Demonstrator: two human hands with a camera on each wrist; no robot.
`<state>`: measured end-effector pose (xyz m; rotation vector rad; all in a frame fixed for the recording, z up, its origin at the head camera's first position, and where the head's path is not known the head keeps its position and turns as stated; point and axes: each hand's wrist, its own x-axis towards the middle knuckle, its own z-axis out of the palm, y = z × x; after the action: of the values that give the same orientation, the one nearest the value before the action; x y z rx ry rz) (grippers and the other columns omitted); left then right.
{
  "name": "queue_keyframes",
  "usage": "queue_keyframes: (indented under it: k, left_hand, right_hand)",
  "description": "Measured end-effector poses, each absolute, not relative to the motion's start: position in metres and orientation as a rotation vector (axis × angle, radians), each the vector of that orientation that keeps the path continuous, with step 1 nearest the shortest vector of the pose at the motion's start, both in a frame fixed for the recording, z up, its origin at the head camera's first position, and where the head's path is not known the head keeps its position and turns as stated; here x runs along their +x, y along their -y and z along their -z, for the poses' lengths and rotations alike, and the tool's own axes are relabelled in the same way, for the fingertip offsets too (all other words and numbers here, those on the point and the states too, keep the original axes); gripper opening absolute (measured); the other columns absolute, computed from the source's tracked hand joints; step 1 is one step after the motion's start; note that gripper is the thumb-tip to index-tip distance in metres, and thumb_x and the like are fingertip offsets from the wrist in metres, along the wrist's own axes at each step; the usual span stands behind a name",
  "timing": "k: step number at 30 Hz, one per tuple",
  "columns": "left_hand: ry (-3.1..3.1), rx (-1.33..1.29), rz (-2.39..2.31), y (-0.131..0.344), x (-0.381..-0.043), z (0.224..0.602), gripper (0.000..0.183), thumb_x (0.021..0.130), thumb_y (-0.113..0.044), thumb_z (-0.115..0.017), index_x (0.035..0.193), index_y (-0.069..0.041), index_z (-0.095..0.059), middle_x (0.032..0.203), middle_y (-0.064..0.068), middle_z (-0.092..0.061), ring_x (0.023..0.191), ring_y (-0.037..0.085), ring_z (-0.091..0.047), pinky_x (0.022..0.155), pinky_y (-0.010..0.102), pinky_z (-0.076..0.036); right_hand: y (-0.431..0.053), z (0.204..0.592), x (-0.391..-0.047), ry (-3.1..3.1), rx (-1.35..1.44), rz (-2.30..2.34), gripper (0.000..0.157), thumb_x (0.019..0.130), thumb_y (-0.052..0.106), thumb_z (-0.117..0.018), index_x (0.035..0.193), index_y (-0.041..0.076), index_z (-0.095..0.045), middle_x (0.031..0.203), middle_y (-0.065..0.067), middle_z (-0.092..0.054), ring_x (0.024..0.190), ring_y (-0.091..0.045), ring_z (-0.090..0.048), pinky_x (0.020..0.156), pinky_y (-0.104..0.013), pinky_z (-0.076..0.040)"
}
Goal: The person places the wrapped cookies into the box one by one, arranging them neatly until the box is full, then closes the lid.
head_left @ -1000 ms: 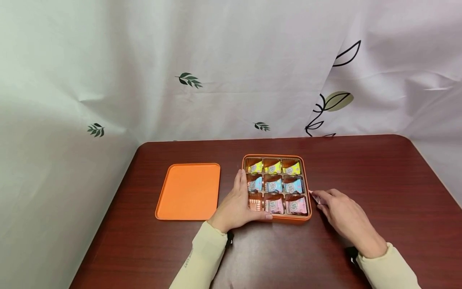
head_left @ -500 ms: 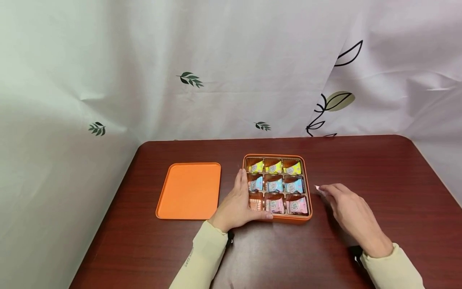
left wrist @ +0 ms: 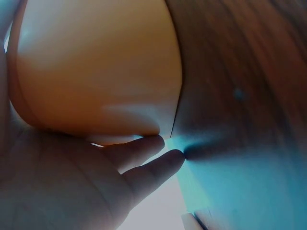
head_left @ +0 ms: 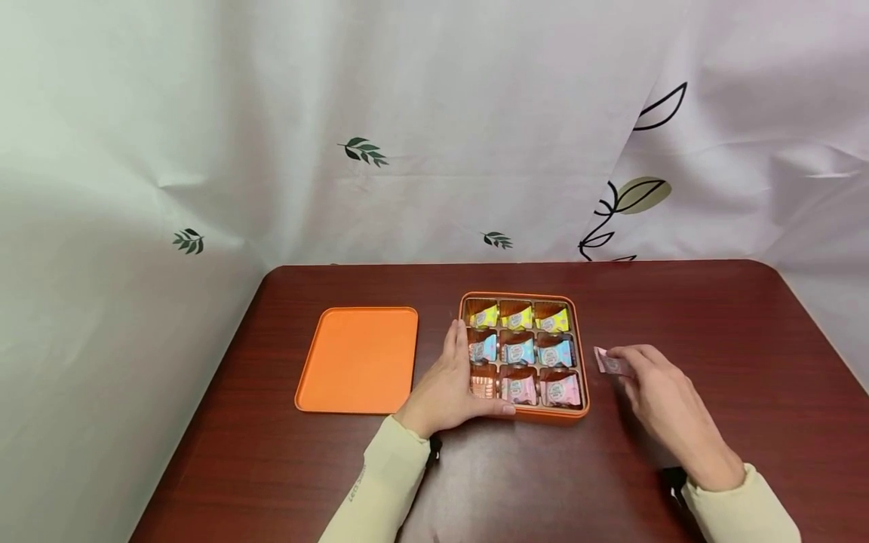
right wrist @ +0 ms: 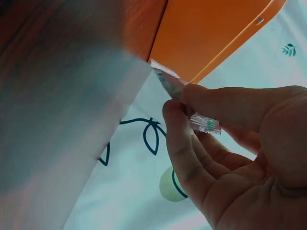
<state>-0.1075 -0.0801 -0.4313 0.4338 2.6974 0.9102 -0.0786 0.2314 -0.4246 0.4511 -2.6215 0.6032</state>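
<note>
A square orange box with a divided gold inner tray holds small wrapped candies. Yellow candies lie in the back row, blue candies in the middle row and pink candies in front. The front-left compartment shows bare ribbed plastic. My left hand rests against the box's front-left corner, fingers straight along its left side and thumb along its front. To the right of the box, my right hand pinches a pink wrapped candy between thumb and fingertips; its wrapper ends stick out in the right wrist view.
The flat orange lid lies on the dark red-brown table, left of the box. A white curtain with leaf prints hangs behind the table and along its sides.
My right hand has moved slightly right, away from the box, with the candy, and the candy has turned to show more of its wrapper. My left hand keeps its place on the box.
</note>
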Motion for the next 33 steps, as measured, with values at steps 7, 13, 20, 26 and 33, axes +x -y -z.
queue_keyframes:
  k: [7, 13, 20, 26, 33]
  left_hand:
    - [-2.702, 0.435, -0.907, 0.08, -0.108, 0.432, 0.145, 0.067, -0.083, -0.07, 0.158, -0.013, 0.018, 0.168, 0.01, 0.015, 0.149, 0.03, -0.026, 0.113, 0.045, -0.036]
    - [-2.7, 0.432, -0.91, 0.08, -0.108, 0.431, 0.145, 0.067, -0.084, -0.069, 0.158, -0.014, 0.018, 0.168, 0.009, 0.015, 0.149, 0.03, -0.027, 0.112, 0.045, -0.036]
    - [-2.704, 0.439, -0.913, 0.08, -0.108, 0.431, 0.145, 0.067, -0.084, -0.07, 0.158, -0.013, 0.018, 0.168, 0.01, 0.015, 0.149, 0.03, -0.026, 0.112, 0.045, -0.036]
    - [-2.705, 0.434, -0.908, 0.08, -0.107, 0.431, 0.146, 0.066, -0.085, -0.069, 0.158, -0.013, 0.018, 0.167, 0.01, 0.015, 0.148, 0.03, -0.027, 0.113, 0.045, -0.036]
    - [-2.714, 0.44, -0.891, 0.08, -0.107, 0.431, 0.147, 0.066, -0.085, -0.069, 0.158, -0.011, 0.018, 0.167, 0.012, 0.015, 0.15, 0.03, -0.022, 0.114, 0.045, -0.034]
  right_hand:
    - [-0.233, 0.423, -0.078, 2.598, 0.448, -0.609, 0.042, 0.069, -0.016, -0.074, 0.107, 0.0, -0.067, 0.102, -0.017, -0.062, 0.082, -0.035, -0.063, 0.065, -0.055, -0.051]
    - [-0.232, 0.419, -0.076, 2.6, 0.418, -0.615, 0.041, 0.069, -0.014, -0.076, 0.107, -0.003, -0.067, 0.109, -0.018, -0.056, 0.082, -0.033, -0.061, 0.062, -0.053, -0.051]
    - [-0.232, 0.415, -0.078, 2.572, 0.411, -0.596, 0.041, 0.068, -0.011, -0.08, 0.108, -0.004, -0.07, 0.107, -0.016, -0.059, 0.076, -0.025, -0.06, 0.062, -0.046, -0.05]
    - [-0.231, 0.413, -0.079, 2.55, 0.409, -0.598, 0.042, 0.066, -0.011, -0.08, 0.107, -0.005, -0.07, 0.104, -0.017, -0.06, 0.072, -0.024, -0.061, 0.059, -0.045, -0.05]
    - [-0.229, 0.408, -0.079, 2.504, 0.371, -0.616, 0.043, 0.064, -0.009, -0.082, 0.106, -0.004, -0.073, 0.099, -0.015, -0.063, 0.068, -0.021, -0.063, 0.061, -0.033, -0.049]
